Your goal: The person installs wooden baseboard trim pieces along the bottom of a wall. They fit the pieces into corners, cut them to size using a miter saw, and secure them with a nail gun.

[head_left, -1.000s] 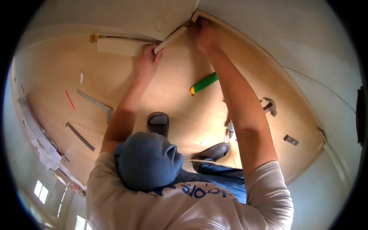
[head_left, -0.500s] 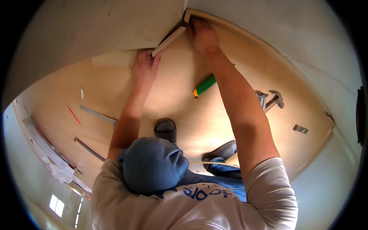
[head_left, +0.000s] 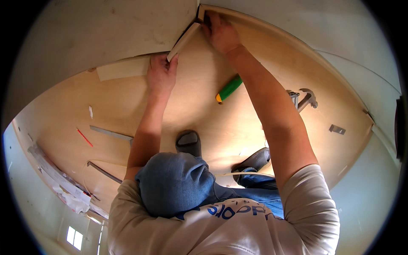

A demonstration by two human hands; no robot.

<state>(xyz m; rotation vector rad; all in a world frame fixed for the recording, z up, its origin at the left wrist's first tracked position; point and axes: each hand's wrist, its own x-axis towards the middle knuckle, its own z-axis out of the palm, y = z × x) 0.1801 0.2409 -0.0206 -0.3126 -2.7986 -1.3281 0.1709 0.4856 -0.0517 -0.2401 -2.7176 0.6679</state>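
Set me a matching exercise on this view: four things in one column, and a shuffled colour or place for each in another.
1. Pale strip
2. Hammer
3. Pencil-like stick
4. Tool handle

A. Green with a yellow end
B. Lower end at the left hand
C. Red
D. Right of the right forearm

Pairs: 1-B, 2-D, 3-C, 4-A

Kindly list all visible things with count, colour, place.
Wooden strip: one, pale, top
Board: one, cream, upper left
Green handle: one, yellow end, centre
Hammer: one, grey, right
Object: one, silvery, beside hammer
Metal plate: one, grey, right
Metal square: one, grey, left
Stick: one, red, left
Bar: one, dark, left
Scrap: one, white, left
Clutter: uncounted, pale, left
Window: one, bright, bottom left
Floor: one, tan, centre
Shoes: two, dark, below
Jeans: one, blue, below
Shirt: one, whitish, bottom
Left hand: one, bare, on strip
Right hand: one, bare, near corner
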